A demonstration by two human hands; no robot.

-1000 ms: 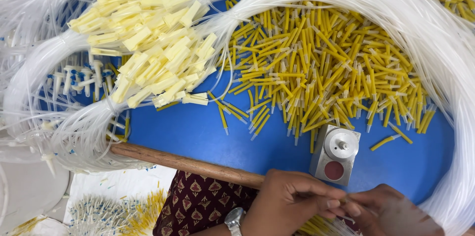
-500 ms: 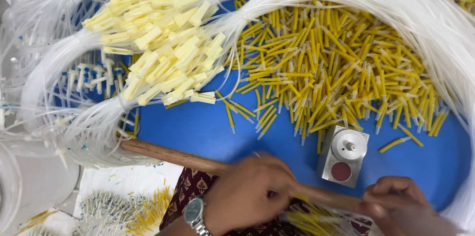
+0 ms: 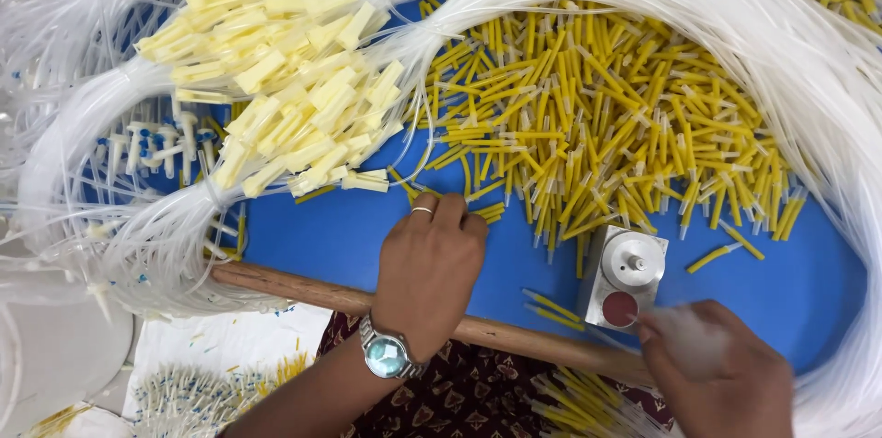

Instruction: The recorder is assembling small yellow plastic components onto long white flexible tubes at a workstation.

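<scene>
The left hand (image 3: 430, 268), a ring on one finger and a wristwatch at the wrist, reaches over the wooden stick (image 3: 303, 291) onto the blue table (image 3: 331, 236), fingers curled at the near edge of the heap of thin yellow plastic tubes (image 3: 597, 135); whether its grip has closed on one I cannot tell. The right hand (image 3: 717, 374) is blurred beside the small grey metal block with a red button (image 3: 623, 277), its grip also unclear.

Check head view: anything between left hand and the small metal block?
Mostly bare blue tabletop between the left hand and metal block; two loose yellow tubes lie near the wooden edge.
</scene>
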